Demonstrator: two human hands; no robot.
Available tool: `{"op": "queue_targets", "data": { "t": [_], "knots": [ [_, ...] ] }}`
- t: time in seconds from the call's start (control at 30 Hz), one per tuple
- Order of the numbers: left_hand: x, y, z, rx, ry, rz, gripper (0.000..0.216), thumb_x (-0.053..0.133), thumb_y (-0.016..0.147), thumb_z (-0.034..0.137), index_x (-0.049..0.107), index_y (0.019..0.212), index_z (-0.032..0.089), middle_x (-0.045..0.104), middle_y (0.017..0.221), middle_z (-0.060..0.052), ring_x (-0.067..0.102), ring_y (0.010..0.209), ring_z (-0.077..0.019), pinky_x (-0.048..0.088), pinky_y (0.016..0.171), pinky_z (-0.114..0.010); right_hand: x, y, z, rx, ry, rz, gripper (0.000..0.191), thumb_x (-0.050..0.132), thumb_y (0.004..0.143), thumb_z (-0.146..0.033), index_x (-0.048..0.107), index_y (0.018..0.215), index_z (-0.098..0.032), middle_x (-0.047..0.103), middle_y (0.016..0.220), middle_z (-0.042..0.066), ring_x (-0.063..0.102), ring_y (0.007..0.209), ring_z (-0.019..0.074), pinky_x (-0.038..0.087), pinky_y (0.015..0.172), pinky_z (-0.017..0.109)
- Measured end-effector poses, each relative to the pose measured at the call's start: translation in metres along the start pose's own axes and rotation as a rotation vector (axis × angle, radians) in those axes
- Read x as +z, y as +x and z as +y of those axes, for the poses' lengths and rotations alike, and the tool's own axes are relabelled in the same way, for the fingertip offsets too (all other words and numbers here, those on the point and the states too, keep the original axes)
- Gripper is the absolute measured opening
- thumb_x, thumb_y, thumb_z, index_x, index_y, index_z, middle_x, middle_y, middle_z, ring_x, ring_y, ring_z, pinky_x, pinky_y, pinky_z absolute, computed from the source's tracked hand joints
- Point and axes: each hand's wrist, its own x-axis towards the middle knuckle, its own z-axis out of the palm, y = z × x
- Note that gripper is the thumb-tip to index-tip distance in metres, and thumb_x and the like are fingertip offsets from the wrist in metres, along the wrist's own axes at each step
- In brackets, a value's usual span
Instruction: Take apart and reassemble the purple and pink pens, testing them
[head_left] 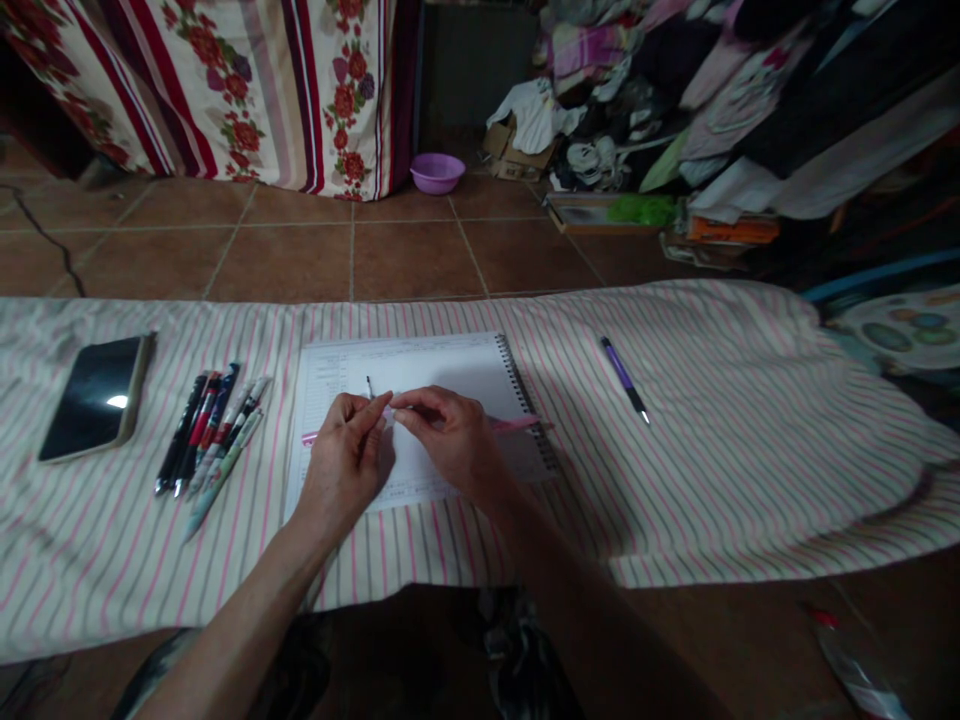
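Note:
Both hands are over an open spiral notebook (450,365) with printed lines, and their fingertips meet at its middle. My left hand (345,460) is closed in a pinch, and my right hand (454,435) pinches from the other side. Between the fingertips shows a small pale lilac piece (388,411), mostly hidden. A thin dark-tipped piece (369,386) sticks up beyond the left fingers. A pink end (309,439) shows left of the left hand; whether it is held or lying there, I cannot tell. Past the right hand, a pink pointed strip (516,424) crosses the spiral binding.
Several pens (214,430) lie bunched on the striped cloth (720,420) to the left, beside a phone (94,395). A purple and black pen (625,380) lies to the right. Beyond, on the tiled floor, are a purple basin (437,174) and piled clothes.

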Motion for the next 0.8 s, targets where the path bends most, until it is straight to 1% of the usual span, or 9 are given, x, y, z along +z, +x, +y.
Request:
{"op": "queue_targets", "data": {
  "t": [0.1, 0.23, 0.37, 0.5, 0.57, 0.7, 0.8],
  "knots": [
    [-0.0007, -0.0002, 0.0002, -0.017, -0.013, -0.017, 0.034, 0.042, 0.085, 0.023, 0.061, 0.112, 0.015, 0.052, 0.083, -0.005, 0.052, 0.079, -0.0162, 0.047, 0.071, -0.030, -0.0008, 0.0003, -0.0012, 0.014, 0.005, -0.005, 0.010, 0.060, 0.077, -0.018, 0.068, 0.081, -0.023, 0.071, 0.080, -0.001, 0.063, 0.068, 0.0112, 0.048, 0.065, 0.022],
    [-0.0015, 0.0004, 0.0008, -0.029, -0.013, -0.009, 0.032, 0.043, 0.084, 0.023, 0.065, 0.105, 0.012, 0.053, 0.081, -0.006, 0.053, 0.077, -0.0162, 0.046, 0.071, -0.030, -0.0013, 0.0003, -0.0020, 0.008, 0.002, -0.021, 0.010, 0.060, 0.077, -0.018, 0.068, 0.081, -0.022, 0.071, 0.080, 0.000, 0.064, 0.071, 0.0117, 0.049, 0.067, 0.023],
    [-0.0019, 0.0018, 0.0002, -0.047, -0.033, 0.012, 0.029, 0.045, 0.082, 0.024, 0.067, 0.100, 0.018, 0.056, 0.077, -0.004, 0.055, 0.074, -0.0157, 0.046, 0.069, -0.030, -0.0010, 0.0001, -0.0002, 0.006, 0.013, -0.014, 0.011, 0.060, 0.077, -0.018, 0.069, 0.081, -0.023, 0.071, 0.080, 0.000, 0.064, 0.073, 0.0125, 0.049, 0.069, 0.024],
    [-0.0019, 0.0018, -0.0026, -0.081, -0.062, -0.004, 0.024, 0.049, 0.081, 0.026, 0.068, 0.096, 0.022, 0.057, 0.074, -0.002, 0.057, 0.074, -0.0159, 0.046, 0.070, -0.030, -0.0015, 0.0005, 0.0015, 0.005, 0.031, -0.004, 0.011, 0.060, 0.076, -0.018, 0.069, 0.080, -0.023, 0.071, 0.080, 0.000, 0.064, 0.072, 0.0126, 0.049, 0.069, 0.024],
    [-0.0013, 0.0010, -0.0038, -0.125, -0.141, -0.014, 0.022, 0.052, 0.080, 0.028, 0.067, 0.097, 0.022, 0.058, 0.073, -0.001, 0.058, 0.071, -0.0153, 0.046, 0.069, -0.030, -0.0021, 0.0011, 0.0015, 0.030, 0.075, 0.000, 0.010, 0.060, 0.076, -0.019, 0.069, 0.080, -0.023, 0.071, 0.079, 0.000, 0.064, 0.071, 0.0123, 0.049, 0.067, 0.024],
    [0.0001, -0.0004, -0.0031, -0.263, -0.382, -0.038, 0.020, 0.058, 0.078, 0.031, 0.060, 0.093, 0.019, 0.060, 0.064, 0.001, 0.055, 0.055, -0.0116, 0.044, 0.056, -0.025, -0.0036, 0.0019, 0.0006, 0.075, 0.119, -0.003, 0.010, 0.060, 0.075, -0.019, 0.069, 0.080, -0.022, 0.070, 0.076, -0.001, 0.064, 0.068, 0.0115, 0.048, 0.064, 0.022],
    [-0.0003, -0.0003, -0.0006, -0.277, -0.404, -0.033, 0.016, 0.058, 0.078, 0.031, 0.058, 0.087, 0.018, 0.059, 0.060, 0.003, 0.054, 0.052, -0.0102, 0.042, 0.053, -0.023, -0.0043, 0.0019, 0.0004, 0.078, 0.116, -0.008, 0.009, 0.061, 0.075, -0.019, 0.069, 0.079, -0.022, 0.071, 0.076, -0.001, 0.064, 0.069, 0.0115, 0.049, 0.065, 0.022]
  ]
}}
